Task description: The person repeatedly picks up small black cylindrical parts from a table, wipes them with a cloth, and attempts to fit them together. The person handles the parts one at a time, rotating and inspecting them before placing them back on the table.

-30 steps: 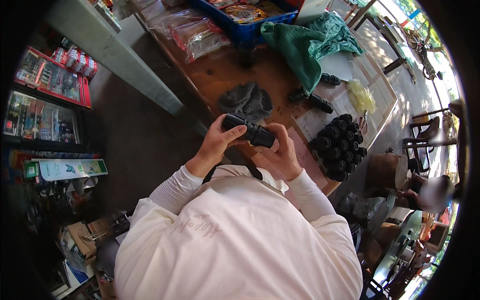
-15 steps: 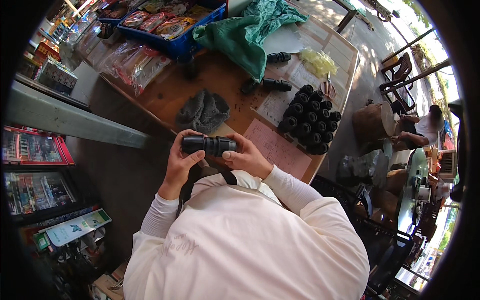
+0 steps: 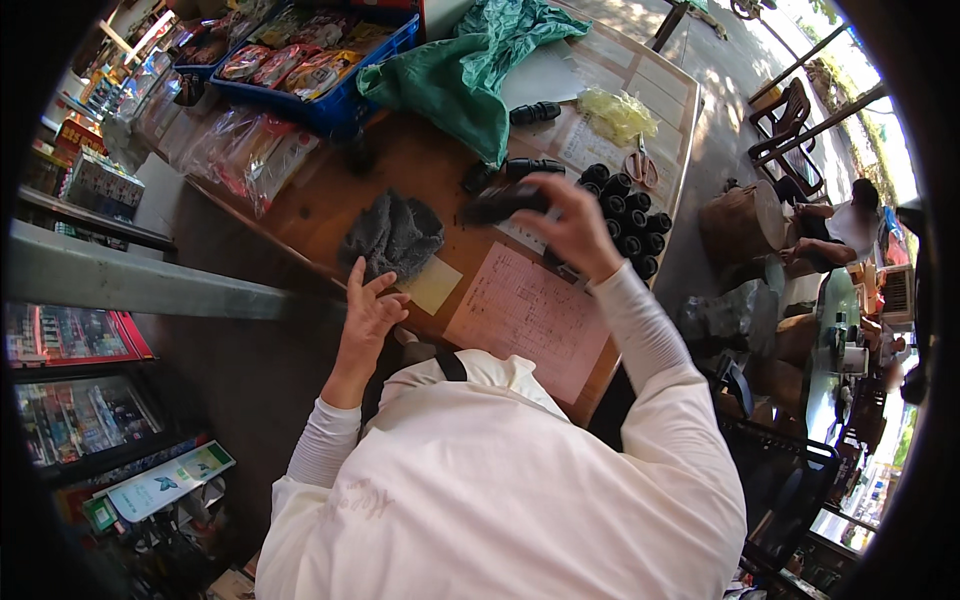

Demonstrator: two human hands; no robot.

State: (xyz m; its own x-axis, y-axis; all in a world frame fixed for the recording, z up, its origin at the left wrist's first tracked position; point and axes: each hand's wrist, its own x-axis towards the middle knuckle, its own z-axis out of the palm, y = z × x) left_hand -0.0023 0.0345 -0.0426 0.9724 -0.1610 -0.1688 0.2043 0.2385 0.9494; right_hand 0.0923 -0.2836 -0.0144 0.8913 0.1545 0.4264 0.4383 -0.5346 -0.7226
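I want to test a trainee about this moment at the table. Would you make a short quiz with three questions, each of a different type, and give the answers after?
1. What colour is the large sheet of paper next to the small yellow note?
2. True or false: the right hand is empty.
3. Which of these is nearest to the left hand?
A) the scissors
B) the grey cloth
C) the blue crate

Key:
1. Pink.
2. False; it holds a black fitting, blurred in this picture.
3. B.
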